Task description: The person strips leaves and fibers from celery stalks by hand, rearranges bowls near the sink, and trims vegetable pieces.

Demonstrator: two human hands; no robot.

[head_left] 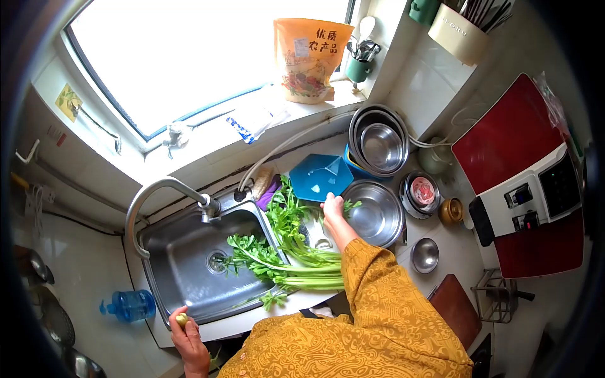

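My left hand (188,343), at the sink's front left corner, is closed around a celery stalk (181,320) whose pale cut end sticks up. Some green shows below that hand. My right hand (334,209) reaches forward, its fingers closed at the near rim of a blue hexagonal basin (321,175), which has water drops in it. A small green leaf (353,205) shows beside these fingers; whether they hold it too, I cannot tell. Under my right forearm lies a bunch of celery (315,271), with leaves hanging over the sink's right edge.
The steel sink (183,271) has a curved faucet (154,186). A wide steel bowl (378,217), stacked bowls (381,148) and a small bowl (425,255) stand at right. A blue water bottle (131,305) is left of the sink; an orange bag (309,60) stands on the sill.
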